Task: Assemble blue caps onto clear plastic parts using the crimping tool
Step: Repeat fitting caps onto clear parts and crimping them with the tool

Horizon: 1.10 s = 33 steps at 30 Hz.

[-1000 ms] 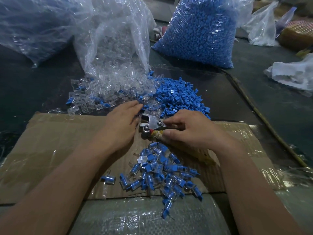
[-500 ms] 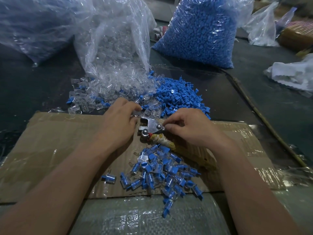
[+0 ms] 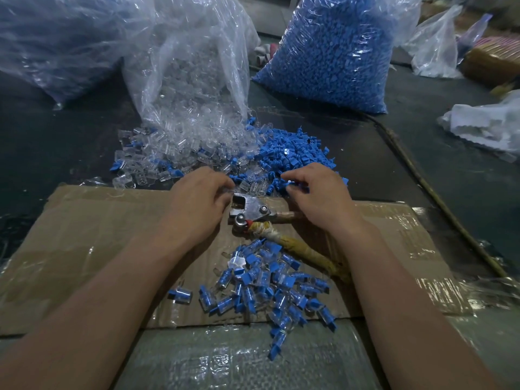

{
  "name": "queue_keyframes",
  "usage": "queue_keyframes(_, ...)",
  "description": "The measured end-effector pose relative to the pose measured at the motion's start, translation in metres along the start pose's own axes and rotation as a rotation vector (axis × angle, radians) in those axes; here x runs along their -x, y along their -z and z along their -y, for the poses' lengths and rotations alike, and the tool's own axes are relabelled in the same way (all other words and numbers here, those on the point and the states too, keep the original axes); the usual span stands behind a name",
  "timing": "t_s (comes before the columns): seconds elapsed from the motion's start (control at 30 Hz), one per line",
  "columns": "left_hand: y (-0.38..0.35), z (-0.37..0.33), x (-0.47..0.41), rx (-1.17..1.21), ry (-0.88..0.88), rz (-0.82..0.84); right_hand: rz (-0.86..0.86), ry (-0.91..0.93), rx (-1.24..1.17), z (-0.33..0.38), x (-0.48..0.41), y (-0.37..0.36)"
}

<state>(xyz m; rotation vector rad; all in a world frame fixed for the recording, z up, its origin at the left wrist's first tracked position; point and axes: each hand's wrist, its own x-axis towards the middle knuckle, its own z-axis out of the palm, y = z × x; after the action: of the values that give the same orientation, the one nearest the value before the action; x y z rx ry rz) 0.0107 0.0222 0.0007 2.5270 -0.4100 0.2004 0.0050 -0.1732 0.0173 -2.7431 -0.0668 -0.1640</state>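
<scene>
Touching blue caps (image 3: 292,153) with right hand (image 3: 318,198), left hand (image 3: 197,201) beside crimping tool (image 3: 253,211)

No legible text or labels — nothing readable

I had a single view, from the wide-angle camera worn on the person's head. It faced forward and steeply down over the cardboard sheet (image 3: 98,220) on the dark table (image 3: 450,153). Both forearms ran in from the bottom corners. The left hand (image 3: 197,204) and right hand (image 3: 320,201) sat close, just above centre, either side of the crimping tool (image 3: 253,211). The pile of assembled parts (image 3: 267,285) lay nearer the lens. The bag of clear parts (image 3: 191,80) and bag of blue caps (image 3: 332,52) stood farthest, along the top edge.
</scene>
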Motion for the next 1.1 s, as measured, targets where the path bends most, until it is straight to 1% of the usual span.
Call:
queue_keyframes(0.1, 0.004, -0.003, 0.002, 0.109, 0.036, -0.122, 0.059, 0.021, 0.073, -0.001, -0.002, -0.002)
queue_keyframes(0.17, 0.006, -0.007, 0.003, 0.18, 0.044, -0.19, 0.058, 0.017, 0.081, -0.002, -0.003, -0.003)
queue_keyframes(0.23, 0.008, -0.01, 0.004, 0.229, 0.046, -0.214, 0.042, 0.02, 0.071, -0.003, -0.004, -0.004)
queue_keyframes(0.33, 0.011, -0.013, 0.005, 0.292, 0.059, -0.179, 0.024, 0.051, 0.065, -0.003, -0.003, -0.006)
queue_keyframes(0.4, 0.014, -0.016, 0.007, 0.312, 0.067, -0.156, -0.011, 0.07, 0.015, -0.001, -0.001, -0.002)
queue_keyframes(0.53, 0.02, -0.024, 0.012, 0.58, 0.157, -0.108, -0.126, 0.065, -0.224, 0.006, 0.007, 0.01)
queue_keyframes(0.57, 0.021, -0.025, 0.012, 0.615, 0.173, -0.106, -0.139, 0.059, -0.297, 0.009, 0.009, 0.013)
queue_keyframes(0.63, 0.022, -0.027, 0.013, 0.671, 0.209, -0.102, -0.122, 0.061, -0.412, 0.015, 0.015, 0.016)
queue_keyframes(0.7, 0.024, -0.027, 0.012, 0.782, 0.265, -0.098, -0.093, 0.084, -0.468, 0.021, 0.019, 0.016)
queue_keyframes(0.83, 0.027, -0.029, 0.011, 0.979, 0.339, -0.03, -0.139, 0.134, -0.622, 0.034, 0.027, 0.014)
queue_keyframes(0.93, 0.028, -0.03, 0.013, 1.008, 0.319, 0.004, -0.172, 0.192, -0.654, 0.041, 0.031, 0.012)
queue_keyframes(1.1, 0.027, -0.033, 0.016, 1.001, 0.254, 0.052, -0.185, 0.239, -0.599, 0.045, 0.032, 0.008)
